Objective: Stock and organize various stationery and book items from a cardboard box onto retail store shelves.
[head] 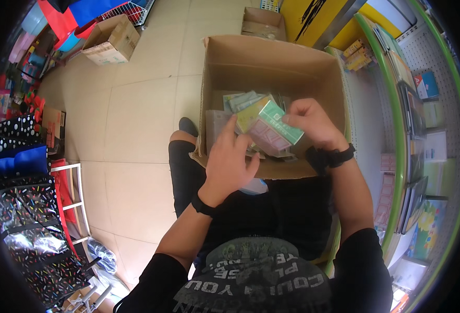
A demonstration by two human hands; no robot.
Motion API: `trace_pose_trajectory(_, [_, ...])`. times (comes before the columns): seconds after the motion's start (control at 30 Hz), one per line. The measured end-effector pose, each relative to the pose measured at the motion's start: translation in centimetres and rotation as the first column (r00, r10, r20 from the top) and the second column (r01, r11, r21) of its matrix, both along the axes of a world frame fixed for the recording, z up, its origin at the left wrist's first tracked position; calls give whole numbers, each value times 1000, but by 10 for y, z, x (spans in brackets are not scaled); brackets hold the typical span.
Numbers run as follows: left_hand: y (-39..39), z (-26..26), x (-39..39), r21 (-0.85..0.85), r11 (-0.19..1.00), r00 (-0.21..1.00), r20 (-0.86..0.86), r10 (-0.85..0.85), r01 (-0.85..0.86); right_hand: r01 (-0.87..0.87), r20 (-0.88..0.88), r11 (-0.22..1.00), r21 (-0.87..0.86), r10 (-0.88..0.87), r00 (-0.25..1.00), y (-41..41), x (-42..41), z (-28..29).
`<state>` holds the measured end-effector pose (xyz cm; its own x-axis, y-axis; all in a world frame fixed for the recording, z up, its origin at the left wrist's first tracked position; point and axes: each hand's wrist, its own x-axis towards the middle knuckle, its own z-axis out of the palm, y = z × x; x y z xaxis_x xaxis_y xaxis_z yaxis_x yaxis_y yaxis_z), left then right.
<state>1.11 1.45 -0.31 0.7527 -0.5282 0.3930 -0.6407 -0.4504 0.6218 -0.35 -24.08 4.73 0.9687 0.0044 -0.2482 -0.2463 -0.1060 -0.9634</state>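
Observation:
A large cardboard box (273, 54) stands open before me, with several flat packets (245, 101) in clear wrapping inside it. My right hand (312, 121) pinches the green top edge of a clear packet (271, 135) that shows pink-framed labels and bears writing. My left hand (232, 162) reaches over the box's near left side, fingers spread, its fingertips beside a yellow-green packet (251, 113). Whether those fingertips touch it I cannot tell. Both wrists wear black bands. The lower packets are partly hidden by the held one and by my hands.
Shelving with a green edge (400, 164) runs along the right, holding notebooks and packs. A smaller carton (112, 41) stands at the upper left, another (263, 25) beyond the box. Patterned black bags (34, 234) and a white rack (79, 195) are at the left.

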Motion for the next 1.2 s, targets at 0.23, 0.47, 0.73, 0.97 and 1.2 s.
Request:
trace_pose_trajectory(0.23, [7, 3, 3, -95, 983, 983, -75, -166, 158, -81, 42, 969, 233, 73, 996, 14, -13, -4])
trace_pose_trajectory(0.47, [12, 0, 8, -258, 945, 965, -119, -235, 199, -47, 80, 901, 430, 14, 997, 15, -15, -8])
trace_pose_trajectory(0.73, [11, -2, 4, -317, 948, 992, -111, -57, 19, -59, -26, 982, 179, 65, 998, 11, -25, -8])
trace_pose_trajectory(0.97, [9, -4, 4, -327, 943, 990, -94, -102, 66, -123, -27, 988, -96, 121, 992, 1, -31, -17])
trace_pose_trajectory(1.2, [5, -6, 0, -52, 994, 995, 15, -99, 99, 490, 395, 780, -389, -340, 853, -51, -55, 6])
